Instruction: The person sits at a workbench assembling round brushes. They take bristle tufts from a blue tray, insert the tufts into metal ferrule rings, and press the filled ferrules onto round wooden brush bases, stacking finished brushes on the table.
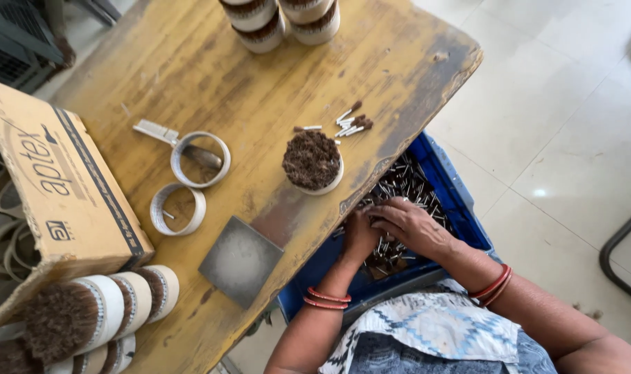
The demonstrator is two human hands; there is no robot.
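Both my hands are down in a blue plastic crate [461, 208] filled with several small pale sticks [405, 181], beside the table edge. My left hand [359, 237] is curled shut among the sticks, and its grip is partly hidden. My right hand [414, 226] lies over the pile with its fingertips meeting the left hand; what they pinch is hidden. Red bangles ring both wrists. On the wooden table [190, 55] just above stands a round white-rimmed brush head [312, 162] packed with brown bristle tufts. A few loose brown-tipped sticks [350, 123] lie beside it.
Two empty white rings [179, 208] and a metal tool [157, 131] lie mid-table, with a grey square plate [240, 260] near the front edge. A cardboard box [52, 187] and finished brushes [86, 312] sit left; stacked brushes [281, 17] stand at the far edge. Tiled floor lies right.
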